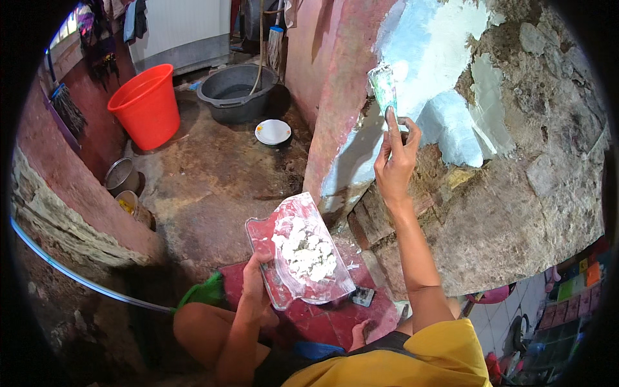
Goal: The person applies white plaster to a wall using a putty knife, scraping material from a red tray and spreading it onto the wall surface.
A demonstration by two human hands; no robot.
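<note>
"So, taking it from the wearer outward, what is on record first?"

"A yellow garment (406, 358) at five o'clock, red floor tiles (329, 327) beyond it. At seven o'clock the left hand (253, 280) is clamped on the left edge of a red board (262, 235)."

"Position and load of that board?"

"Six o'clock, over the tiles, its face smeared white. A lumpy heap of white paste (305, 249) sits on the middle. A small dark flat item (362, 297) lies just beside its lower right corner, at five o'clock; its kind cannot be told."

"And the right hand (398, 161)?"

"At two o'clock, raised, closed on a scraper (385, 90) with one finger extended along it. The scraper points upward at one o'clock, coated in pale smears."

"Is it in contact with the wall (445, 42)?"

"Cannot be determined from this view. The wall behind it carries pale blue and white coating; rough, bare masonry (541, 200) shows at three o'clock."

"Far side of the floor (206, 168)?"

"A white plate (276, 131) with an orange spot at eleven o'clock, a dark grey tub (235, 109) just behind it, and a red bucket (147, 109) at ten o'clock."
</note>
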